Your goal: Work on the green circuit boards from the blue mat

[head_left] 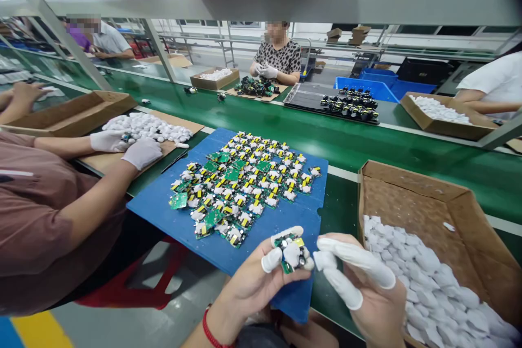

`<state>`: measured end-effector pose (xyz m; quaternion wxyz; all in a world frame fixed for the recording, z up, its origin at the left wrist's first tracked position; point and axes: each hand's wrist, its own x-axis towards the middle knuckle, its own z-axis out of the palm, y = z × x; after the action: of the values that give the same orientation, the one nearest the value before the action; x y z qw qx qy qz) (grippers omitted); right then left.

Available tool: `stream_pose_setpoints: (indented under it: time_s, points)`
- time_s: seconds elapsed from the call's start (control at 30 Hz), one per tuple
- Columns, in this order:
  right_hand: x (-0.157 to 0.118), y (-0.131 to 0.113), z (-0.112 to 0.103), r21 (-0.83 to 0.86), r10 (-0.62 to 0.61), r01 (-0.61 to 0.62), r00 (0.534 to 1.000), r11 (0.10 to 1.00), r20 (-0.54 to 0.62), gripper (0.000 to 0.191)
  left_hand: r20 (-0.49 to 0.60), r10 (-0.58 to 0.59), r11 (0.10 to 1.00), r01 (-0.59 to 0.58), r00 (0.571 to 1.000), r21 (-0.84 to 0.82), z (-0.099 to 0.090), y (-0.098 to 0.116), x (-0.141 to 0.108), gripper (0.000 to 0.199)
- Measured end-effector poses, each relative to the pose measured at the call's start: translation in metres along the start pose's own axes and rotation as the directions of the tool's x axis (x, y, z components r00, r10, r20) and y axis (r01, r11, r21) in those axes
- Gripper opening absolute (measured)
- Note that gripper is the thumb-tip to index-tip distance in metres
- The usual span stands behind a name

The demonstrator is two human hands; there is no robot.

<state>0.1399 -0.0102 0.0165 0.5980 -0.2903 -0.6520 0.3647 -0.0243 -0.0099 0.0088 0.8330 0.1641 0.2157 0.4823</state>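
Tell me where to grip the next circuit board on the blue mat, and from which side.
Probably by its two bare green edges, coming from above. The boards lie flat on the blue mat, packed close with yellow and white parts standing up, so the thin rim seems the safest hold. The left hand pinches its own board that way, by the edges.

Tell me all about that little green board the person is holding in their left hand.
The small circuit board is green, with a white block, a yellow-wrapped part and dark round parts standing on it. It sits tilted, above the near edge of the blue mat. The left hand pinches it between fingers capped in white rubber covers. The right hand hangs just beside it; whether it touches is unclear. Many similar boards lie on the mat behind.
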Motion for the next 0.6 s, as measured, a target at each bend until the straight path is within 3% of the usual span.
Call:
stream_pose_setpoints:
  time_s: [0.17,0.37,0.5,0.6]
  points:
    - [0.001,0.002,0.011,-0.060,-0.050,0.048,0.999,0.997,-0.017,0.041,0.095,-0.051,0.997,0.056,0.994,-0.057,0.003,-0.007,-0.003,0.029]
    - [0.003,0.006,0.010,-0.142,-0.166,0.161,0.986,0.977,-0.022,0.032,0.049,-0.054,0.998,0.056,0.997,-0.033,0.011,-0.004,-0.003,0.024]
    - [-0.002,0.011,0.014,-0.095,-0.166,0.160,0.985,0.983,-0.056,0.026,-0.001,-0.075,0.997,0.075,0.997,-0.008,0.018,-0.003,-0.002,0.026]
    - [-0.011,0.011,0.018,-0.001,-0.087,0.087,0.993,0.996,-0.078,0.027,-0.006,-0.112,0.992,0.112,0.994,0.050,0.017,-0.005,-0.004,0.029]
